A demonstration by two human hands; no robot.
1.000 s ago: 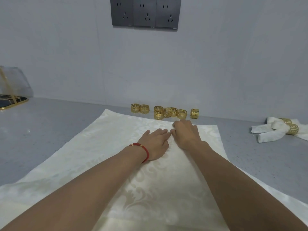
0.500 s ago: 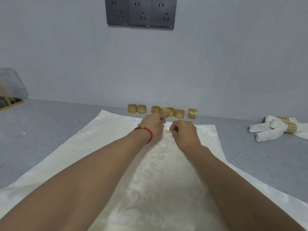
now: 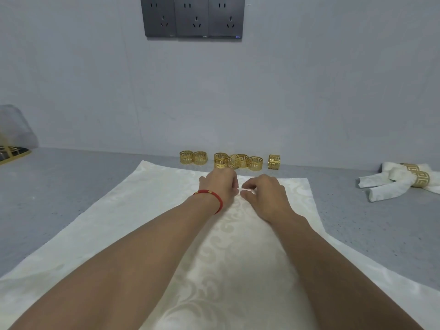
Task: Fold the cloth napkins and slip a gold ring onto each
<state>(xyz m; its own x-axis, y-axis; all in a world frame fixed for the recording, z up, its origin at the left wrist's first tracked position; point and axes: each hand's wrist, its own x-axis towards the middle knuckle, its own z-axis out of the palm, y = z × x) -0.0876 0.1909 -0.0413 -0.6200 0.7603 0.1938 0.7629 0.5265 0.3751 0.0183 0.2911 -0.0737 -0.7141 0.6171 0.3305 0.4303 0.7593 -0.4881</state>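
Napkin (image 3: 142,222) flat, long axis toward wall. Left hand (image 3: 220,186), right hand (image 3: 264,196): fingers curled at far edge, pinch unclear. Eight loose rings (image 3: 254,163); two ringed napkins (image 3: 404,181).

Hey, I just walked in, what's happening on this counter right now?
A person is working on a large cream napkin spread flat on the grey counter. The left hand and right hand sit close together near its far edge, fingers curled as if gathering the cloth. A row of loose gold rings waits by the wall. On the right lie finished napkins, rolled, with gold rings already on.
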